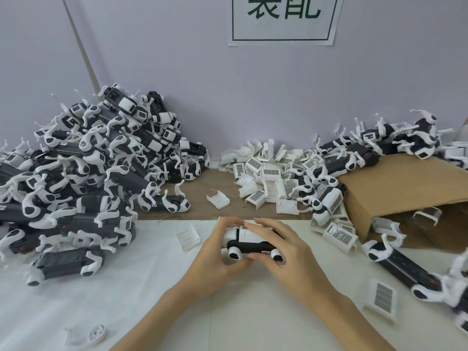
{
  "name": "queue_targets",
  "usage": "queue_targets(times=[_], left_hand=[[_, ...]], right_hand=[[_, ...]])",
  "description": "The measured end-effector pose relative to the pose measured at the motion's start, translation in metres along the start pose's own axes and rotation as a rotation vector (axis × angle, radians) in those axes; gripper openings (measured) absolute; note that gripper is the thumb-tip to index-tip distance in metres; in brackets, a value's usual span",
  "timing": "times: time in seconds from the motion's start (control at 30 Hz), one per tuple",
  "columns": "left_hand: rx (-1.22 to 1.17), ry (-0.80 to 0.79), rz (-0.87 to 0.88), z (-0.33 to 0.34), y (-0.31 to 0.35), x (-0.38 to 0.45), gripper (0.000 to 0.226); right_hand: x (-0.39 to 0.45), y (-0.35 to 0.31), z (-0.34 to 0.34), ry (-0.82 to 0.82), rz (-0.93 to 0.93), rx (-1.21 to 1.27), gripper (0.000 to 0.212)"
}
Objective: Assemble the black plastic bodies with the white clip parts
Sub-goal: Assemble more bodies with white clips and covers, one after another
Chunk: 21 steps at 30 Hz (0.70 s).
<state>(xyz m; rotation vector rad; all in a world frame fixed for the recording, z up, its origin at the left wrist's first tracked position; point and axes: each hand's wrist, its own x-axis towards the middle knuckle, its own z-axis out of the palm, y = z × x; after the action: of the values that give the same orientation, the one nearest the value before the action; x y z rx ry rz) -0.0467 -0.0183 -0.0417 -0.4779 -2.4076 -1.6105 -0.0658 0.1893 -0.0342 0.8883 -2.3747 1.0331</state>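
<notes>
Both my hands hold one black plastic body (253,245) over the white mat (126,300) at the centre. My left hand (217,252) grips its left end, fingers curled over the top and thumb underneath. My right hand (283,247) grips the right end, with its fingers over a white clip part (247,233) that sits on top of the body. Two white round ends with black centres show on the body's near side. Whether the clip is fully seated is hidden by my fingers.
A big heap of black-and-white bodies (83,178) fills the left. Loose white clip parts (268,173) are piled at the back centre. A cardboard box (405,188) lies at the right with more bodies on and around it. A barcode-labelled clip (383,298) lies near right.
</notes>
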Motion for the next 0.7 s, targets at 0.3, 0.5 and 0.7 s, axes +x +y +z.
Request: queue_targets(times=[0.3,0.5,0.7], left_hand=[[-0.026,0.006,-0.012,0.0012,0.0001,0.0,0.062],[-0.059,-0.003,-0.009,0.0018,0.0018,-0.0004,0.057],[-0.076,-0.028,-0.021,-0.0006,0.0028,-0.0022,0.053]], right_hand=[[0.0045,-0.0051,-0.0036,0.012,0.012,0.196,0.029],[0.0075,0.0001,-0.0065,-0.056,-0.021,0.168,0.026],[0.0,-0.0017,-0.0023,0.022,-0.118,-0.009,0.027]])
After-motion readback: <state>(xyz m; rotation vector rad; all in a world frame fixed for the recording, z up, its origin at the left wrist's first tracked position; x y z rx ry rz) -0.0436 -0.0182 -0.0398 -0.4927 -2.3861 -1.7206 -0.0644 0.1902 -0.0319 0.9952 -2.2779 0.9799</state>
